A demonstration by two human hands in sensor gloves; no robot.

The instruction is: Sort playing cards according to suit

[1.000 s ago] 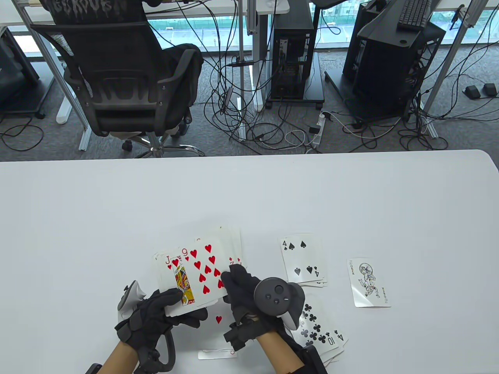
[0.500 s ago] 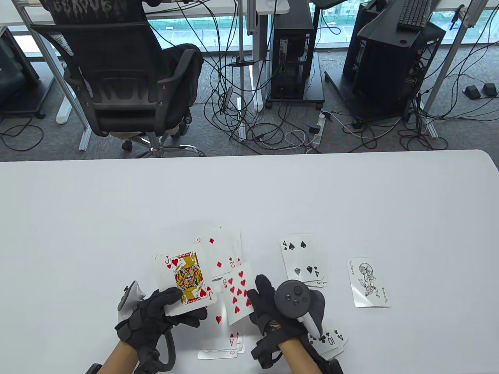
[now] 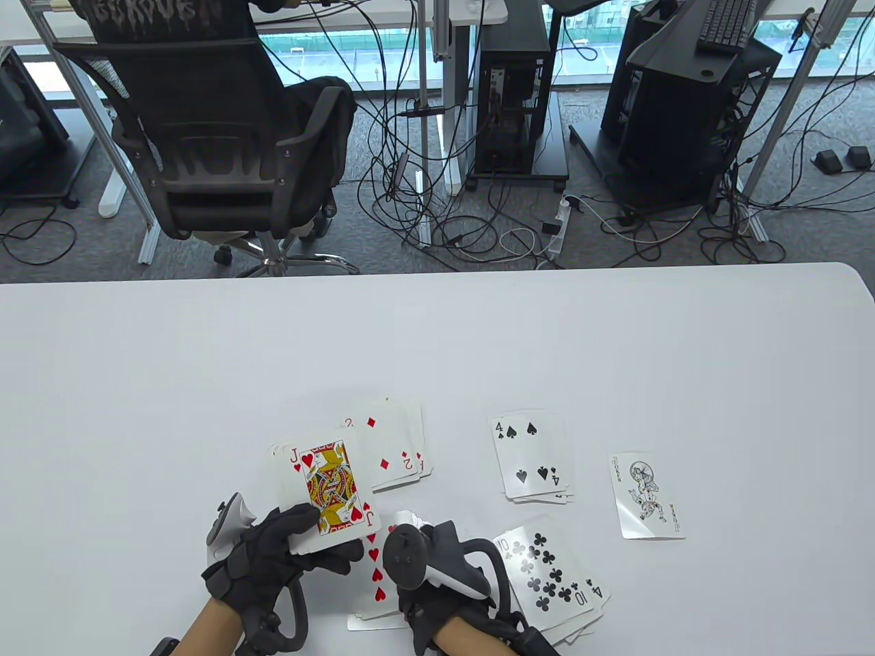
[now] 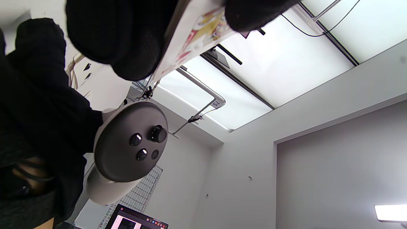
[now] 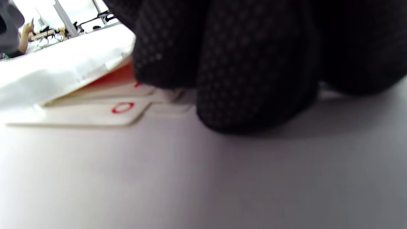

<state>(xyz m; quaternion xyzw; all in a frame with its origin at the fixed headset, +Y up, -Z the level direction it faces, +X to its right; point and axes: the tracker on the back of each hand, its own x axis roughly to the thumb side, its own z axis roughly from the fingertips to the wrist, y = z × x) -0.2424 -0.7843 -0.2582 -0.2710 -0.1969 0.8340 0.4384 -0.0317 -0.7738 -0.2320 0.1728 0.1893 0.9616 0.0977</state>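
My left hand (image 3: 301,543) grips a fan of cards with the jack of hearts (image 3: 329,488) on top, held just above the table. The left wrist view shows its fingers (image 4: 120,38) around that jack (image 4: 197,38). My right hand (image 3: 424,567) is low over the hearts pile (image 3: 372,618) at the front edge and holds the nine of hearts (image 3: 374,567) down on it. In the right wrist view its fingertips (image 5: 254,79) touch the table beside the hearts cards (image 5: 105,111), with one card still tilted up.
On the white table (image 3: 205,355) lie a diamonds pile (image 3: 393,447) topped by a two, a spades pile (image 3: 533,458) topped by a four, a clubs pile (image 3: 554,574) topped by a ten, and a joker (image 3: 646,495) at the right.
My right hand took the nine of hearts off the fan and carried it down toward me onto the hearts pile. This uncovered the jack of hearts and the clubs pile. My left hand stayed still.
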